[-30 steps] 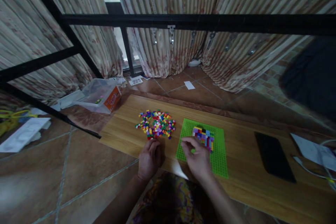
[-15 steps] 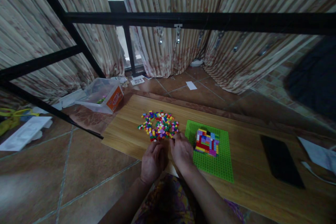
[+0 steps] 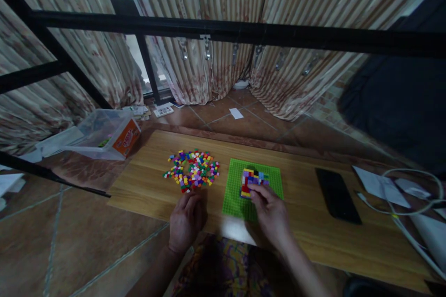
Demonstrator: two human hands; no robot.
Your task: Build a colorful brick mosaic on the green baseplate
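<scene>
Over the green baseplate (image 3: 230,197), my right hand (image 3: 272,213) reaches onto a block of stacked, many-coloured building bricks (image 3: 246,179). Its thumb and fingers are pinched together at the top of the stack; whatever is between them is too small or hidden to make out. My left hand (image 3: 186,220) rests by the near edge of the table with its fingers curled in, just below a loose pile of small coloured bricks (image 3: 195,169). What the left fingers hold, if anything, is hidden.
A black phone-like slab (image 3: 337,195) lies right of the baseplate, beside white papers (image 3: 379,185) and a white cable (image 3: 411,213). On the floor at left stands a clear plastic bin (image 3: 101,134) with an orange label. A black metal rail (image 3: 223,28) crosses beyond the wooden table (image 3: 139,171).
My right hand has moved from the loose pile rightward onto the brick stack. The left hand stays near the pile. The whole view has turned to the right.
</scene>
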